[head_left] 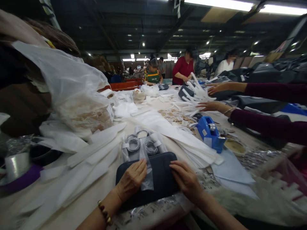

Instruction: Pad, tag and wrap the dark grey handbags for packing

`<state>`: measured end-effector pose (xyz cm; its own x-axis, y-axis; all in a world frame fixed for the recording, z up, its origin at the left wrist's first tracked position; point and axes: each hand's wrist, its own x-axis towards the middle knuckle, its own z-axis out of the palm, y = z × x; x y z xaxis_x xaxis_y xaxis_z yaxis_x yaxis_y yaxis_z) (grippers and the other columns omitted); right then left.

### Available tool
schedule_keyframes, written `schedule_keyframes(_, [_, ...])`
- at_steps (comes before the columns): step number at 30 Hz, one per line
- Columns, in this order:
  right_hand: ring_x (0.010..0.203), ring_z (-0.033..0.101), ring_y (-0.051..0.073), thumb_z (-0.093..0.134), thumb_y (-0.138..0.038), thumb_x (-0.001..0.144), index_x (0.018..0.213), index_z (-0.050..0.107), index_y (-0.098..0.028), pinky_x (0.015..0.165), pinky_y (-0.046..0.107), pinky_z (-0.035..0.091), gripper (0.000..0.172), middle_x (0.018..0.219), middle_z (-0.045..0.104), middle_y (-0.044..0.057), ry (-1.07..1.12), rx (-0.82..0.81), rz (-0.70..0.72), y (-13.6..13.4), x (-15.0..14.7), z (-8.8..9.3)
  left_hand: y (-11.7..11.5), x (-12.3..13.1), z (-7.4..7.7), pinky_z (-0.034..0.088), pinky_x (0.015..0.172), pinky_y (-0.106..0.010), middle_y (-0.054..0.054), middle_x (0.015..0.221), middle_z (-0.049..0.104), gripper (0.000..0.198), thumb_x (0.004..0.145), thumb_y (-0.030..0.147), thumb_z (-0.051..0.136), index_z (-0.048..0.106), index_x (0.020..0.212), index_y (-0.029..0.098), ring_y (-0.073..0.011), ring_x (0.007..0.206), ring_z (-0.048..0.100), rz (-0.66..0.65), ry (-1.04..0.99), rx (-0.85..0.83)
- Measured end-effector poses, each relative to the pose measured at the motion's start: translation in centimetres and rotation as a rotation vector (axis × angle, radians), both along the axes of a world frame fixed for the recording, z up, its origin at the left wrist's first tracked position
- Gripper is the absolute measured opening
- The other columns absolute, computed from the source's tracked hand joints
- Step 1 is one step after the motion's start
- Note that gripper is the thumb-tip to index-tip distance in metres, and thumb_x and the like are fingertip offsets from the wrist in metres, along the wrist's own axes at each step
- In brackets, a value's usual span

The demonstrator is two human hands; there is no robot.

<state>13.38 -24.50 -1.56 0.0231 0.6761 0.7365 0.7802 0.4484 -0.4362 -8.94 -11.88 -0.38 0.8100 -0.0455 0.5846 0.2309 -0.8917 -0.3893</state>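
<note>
A dark navy handbag (163,172) lies at the table's near edge in front of me. My left hand (131,179) rests over its left half, with the fingers together on a thin translucent strip (147,175) that runs down across the bag. At the right edge my right hand (185,179) grips the bag, with fingertips on its upper face. Behind the bag, two coiled grey straps (133,143) are bound with white wraps, beside a ring-shaped handle (143,131). What lies beneath my left fingers is partly hidden.
White foam sheets (96,159) spread to the left, with more (177,137) behind. A blue tape dispenser (208,132) stands right. A co-worker's hands (213,105) reach in from the right over white strips (194,92). A large plastic bag (72,80) rises at left. Other people work farther back.
</note>
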Motion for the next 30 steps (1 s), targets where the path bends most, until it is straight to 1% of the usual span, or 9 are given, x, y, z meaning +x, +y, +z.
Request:
schedule_keyframes(3, [0.090,0.061,0.019,0.048,-0.007,0.086,0.104,0.060,-0.020,0.078,0.032,0.053,0.025,0.096,0.063,0.009,-0.065,0.000,-0.151,-4.4,2.2,-0.3,-0.2,-0.3,-0.4,0.056,0.083,-0.036,-0.018,0.110,0.065,0.036,0.086,0.001,0.033,0.062,0.107,0.007,-0.0261,0.106,0.061,0.040,0.004,-0.002])
schedule_keyframes(7, [0.101,0.057,0.025,0.049,-0.013,0.082,0.115,0.057,-0.015,0.087,0.039,0.047,0.034,0.106,0.063,0.012,-0.271,-0.135,-0.045,-8.3,2.4,-1.1,-0.8,-0.3,-0.7,0.054,0.086,-0.035,-0.017,0.114,0.064,0.037,0.084,0.001,0.036,0.060,0.110,0.009,-0.0249,0.109,0.060,0.081,-0.003,-0.036])
schedule_keyframes(9, [0.104,0.056,0.027,0.051,-0.018,0.082,0.119,0.055,-0.014,0.091,0.042,0.044,0.038,0.112,0.062,0.013,-0.344,-0.184,0.010,-8.8,1.8,-1.7,-1.4,-0.4,-0.8,0.052,0.090,-0.039,-0.021,0.120,0.060,0.034,0.086,0.013,0.044,0.056,0.116,0.005,-0.0290,0.114,0.056,0.116,0.047,-0.067])
schedule_keyframes(13, [0.097,0.059,0.023,0.041,-0.010,0.087,0.110,0.060,-0.018,0.085,0.040,0.045,0.031,0.103,0.066,0.009,-0.329,-0.118,0.001,-8.0,1.1,-3.6,-3.0,-0.6,-0.9,0.039,0.102,-0.052,-0.033,0.137,0.039,0.089,0.074,0.059,0.056,0.037,0.133,-0.005,-0.0412,0.132,0.031,0.216,0.258,-0.229])
schedule_keyframes(15, [0.093,0.060,0.023,0.036,-0.009,0.089,0.107,0.060,-0.018,0.082,0.039,0.045,0.031,0.098,0.068,0.009,-0.319,-0.059,-0.001,-7.4,0.8,-4.3,-3.6,-0.6,-0.9,0.032,0.105,-0.055,-0.035,0.142,0.029,0.105,0.067,0.068,0.057,0.029,0.137,-0.005,-0.0429,0.136,0.021,0.277,0.348,-0.311])
schedule_keyframes(20, [0.072,0.060,0.019,0.027,-0.010,0.095,0.089,0.061,-0.014,0.072,0.034,0.045,0.035,0.077,0.068,0.007,-0.391,0.114,0.078,-5.7,-3.0,-4.1,-4.1,0.0,-1.0,0.026,0.104,-0.062,-0.039,0.140,0.025,0.097,0.071,0.061,0.058,0.030,0.136,-0.005,-0.0481,0.132,0.022,0.344,0.490,-0.372])
schedule_keyframes(24, [0.051,0.048,0.015,0.026,-0.002,0.092,0.065,0.055,-0.016,0.056,0.029,0.040,0.043,0.055,0.056,0.003,-0.413,0.211,0.086,-3.8,-7.4,-4.2,-3.6,0.6,-0.1,0.026,0.102,-0.063,-0.041,0.137,0.028,0.094,0.069,0.054,0.061,0.033,0.134,-0.007,-0.0499,0.130,0.026,0.369,0.564,-0.386])
schedule_keyframes(27, [0.045,0.040,0.014,0.025,-0.001,0.092,0.053,0.049,-0.017,0.050,0.028,0.035,0.048,0.046,0.044,0.000,-0.406,0.300,0.092,-2.4,-9.7,-4.8,-3.1,0.9,0.8,0.025,0.103,-0.061,-0.040,0.137,0.030,0.093,0.069,0.053,0.062,0.034,0.134,-0.007,-0.0491,0.130,0.027,0.371,0.590,-0.398])
schedule_keyframes(30, [0.046,0.037,0.014,0.025,0.001,0.090,0.051,0.049,-0.016,0.051,0.028,0.033,0.049,0.045,0.042,0.001,-0.373,0.375,0.125,-1.6,-11.2,-4.9,-2.9,1.2,1.1,0.025,0.103,-0.060,-0.040,0.137,0.029,0.091,0.073,0.056,0.056,0.033,0.134,-0.008,-0.0483,0.131,0.028,0.347,0.576,-0.405])
